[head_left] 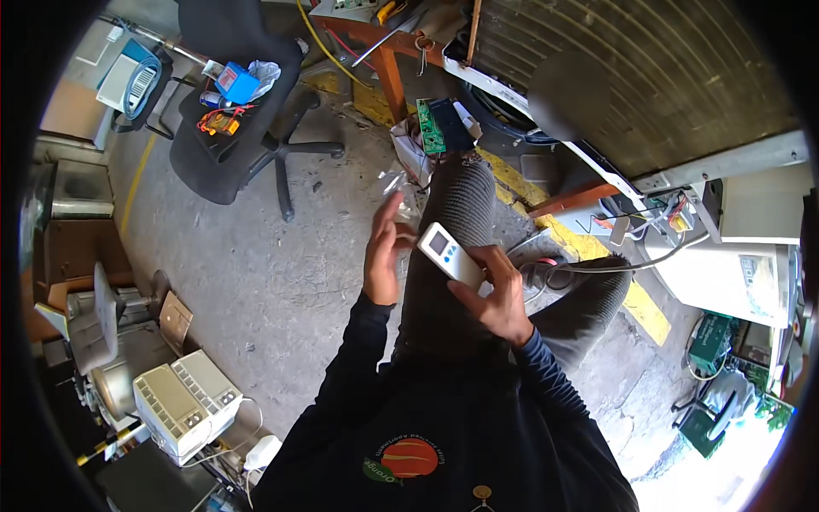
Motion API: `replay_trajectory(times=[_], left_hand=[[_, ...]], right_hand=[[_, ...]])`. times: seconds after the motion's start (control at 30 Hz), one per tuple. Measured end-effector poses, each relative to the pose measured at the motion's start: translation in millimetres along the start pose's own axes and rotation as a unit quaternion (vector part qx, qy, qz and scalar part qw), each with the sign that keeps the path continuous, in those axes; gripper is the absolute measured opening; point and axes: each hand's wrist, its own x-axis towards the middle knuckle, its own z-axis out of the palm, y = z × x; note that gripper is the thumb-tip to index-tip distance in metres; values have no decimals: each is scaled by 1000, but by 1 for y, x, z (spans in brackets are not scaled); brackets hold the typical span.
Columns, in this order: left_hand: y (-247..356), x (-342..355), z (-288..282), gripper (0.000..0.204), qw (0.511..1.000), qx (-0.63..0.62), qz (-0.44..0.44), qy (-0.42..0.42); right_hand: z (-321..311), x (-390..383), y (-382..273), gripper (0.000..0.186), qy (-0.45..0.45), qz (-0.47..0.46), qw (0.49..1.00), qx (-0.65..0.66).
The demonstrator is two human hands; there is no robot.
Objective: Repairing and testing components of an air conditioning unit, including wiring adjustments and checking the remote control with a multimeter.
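A white remote control (452, 257) with a small dark screen and blue buttons lies in the grip of my right hand (497, 294), tilted over my lap. Its screen end points up and left. My left hand (386, 253) is just left of that end, fingers apart and extended, holding nothing. The fingertips come close to the remote's edge; whether they touch it I cannot tell. Below both hands are my dark ribbed trousers (459, 200).
At upper left, an office chair (201, 162) bears an orange multimeter (223, 125) and a blue box (236, 83). Ahead, a green circuit board (431, 128) leans by a carton. A large finned panel (674, 77) fills the upper right. Beige appliances (183, 401) stand lower left.
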Motion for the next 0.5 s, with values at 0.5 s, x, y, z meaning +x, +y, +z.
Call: replay_trajectory(times=[0.5], left_hand=[[95, 21, 60, 80, 986, -113, -2, -121]], right_hand=[[37, 1, 35, 53, 165, 66, 953, -245]])
